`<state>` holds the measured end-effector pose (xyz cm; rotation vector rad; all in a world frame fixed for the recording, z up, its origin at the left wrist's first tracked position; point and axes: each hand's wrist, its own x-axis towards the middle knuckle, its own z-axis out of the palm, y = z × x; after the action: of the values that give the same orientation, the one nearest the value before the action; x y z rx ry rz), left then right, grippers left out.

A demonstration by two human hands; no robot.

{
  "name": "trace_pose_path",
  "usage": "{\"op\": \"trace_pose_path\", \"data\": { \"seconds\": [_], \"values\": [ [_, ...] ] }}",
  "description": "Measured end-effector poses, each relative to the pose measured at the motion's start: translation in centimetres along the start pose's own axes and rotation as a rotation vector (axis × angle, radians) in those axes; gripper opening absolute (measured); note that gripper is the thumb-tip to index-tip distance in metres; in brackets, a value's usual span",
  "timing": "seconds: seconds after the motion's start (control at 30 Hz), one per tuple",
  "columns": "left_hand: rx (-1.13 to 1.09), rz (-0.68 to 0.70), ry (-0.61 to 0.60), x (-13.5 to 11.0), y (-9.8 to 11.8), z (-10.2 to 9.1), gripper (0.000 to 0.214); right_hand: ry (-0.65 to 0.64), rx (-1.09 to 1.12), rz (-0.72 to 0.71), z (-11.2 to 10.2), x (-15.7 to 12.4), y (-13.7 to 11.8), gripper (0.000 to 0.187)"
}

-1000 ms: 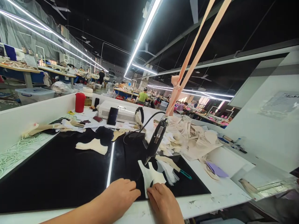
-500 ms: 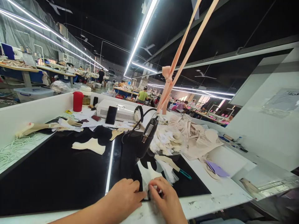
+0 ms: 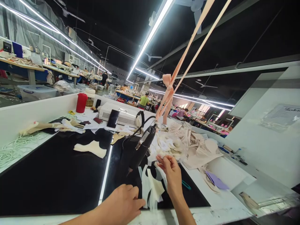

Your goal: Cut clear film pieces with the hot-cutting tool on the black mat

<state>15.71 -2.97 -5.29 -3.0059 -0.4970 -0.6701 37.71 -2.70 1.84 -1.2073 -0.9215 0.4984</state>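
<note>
My left hand (image 3: 122, 203) rests knuckles up at the near edge of the black mat (image 3: 58, 178). Its curled fingers press the lower edge of a white fabric piece (image 3: 155, 188). My right hand (image 3: 172, 173) is raised above the mat, thumb and fingers pinched on the upper part of that piece, which hangs slack below it. A black corded hand tool (image 3: 140, 150) dangles tip down just left of my right hand. It hangs from a peach ribbon (image 3: 169, 89) that runs up out of view.
A heap of cream fabric cutouts (image 3: 187, 143) lies behind my right hand. A green-handled tool (image 3: 186, 185), a purple scrap (image 3: 217, 180), a loose cream cutout (image 3: 90, 148), a white box machine (image 3: 122, 115) with a phone (image 3: 113, 118), a red cup (image 3: 81, 102) and coiled cord (image 3: 18, 145) surround the mat. People work at far tables.
My right hand has risen from the mat's near edge and lifted the white piece. The hanging tool has swung left. My left hand has stayed low beside the piece.
</note>
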Motion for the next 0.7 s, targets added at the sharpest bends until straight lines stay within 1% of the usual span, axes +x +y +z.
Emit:
{"op": "trace_pose_path", "data": {
  "seconds": [0.17, 0.27, 0.37, 0.47, 0.57, 0.7],
  "values": [
    [0.096, 0.044, -0.045, 0.3, 0.2, -0.6, 0.008, 0.093, 0.051, -0.121, -0.6, -0.1, -1.4, 0.042],
    [0.058, -0.029, -0.067, 0.4, 0.3, -1.0, 0.007, 0.112, 0.074, -0.152, -1.0, -0.2, -2.1, 0.040],
    [0.002, -0.102, -0.113, 0.4, 0.4, -1.8, 0.012, 0.120, 0.108, -0.157, -1.2, 0.2, -2.6, 0.040],
    [-0.029, -0.097, -0.149, 0.4, 0.4, -2.4, 0.018, 0.107, 0.139, -0.153, -1.3, 1.1, -3.0, 0.033],
    [-0.053, -0.094, -0.138, 0.3, 0.4, -2.7, 0.024, 0.086, 0.163, -0.136, -1.1, 2.5, -3.0, 0.027],
    [-0.084, -0.098, -0.097, 0.1, 0.2, -2.3, 0.024, 0.086, 0.172, -0.087, -0.7, 4.4, -2.6, 0.031]
  ]
}}
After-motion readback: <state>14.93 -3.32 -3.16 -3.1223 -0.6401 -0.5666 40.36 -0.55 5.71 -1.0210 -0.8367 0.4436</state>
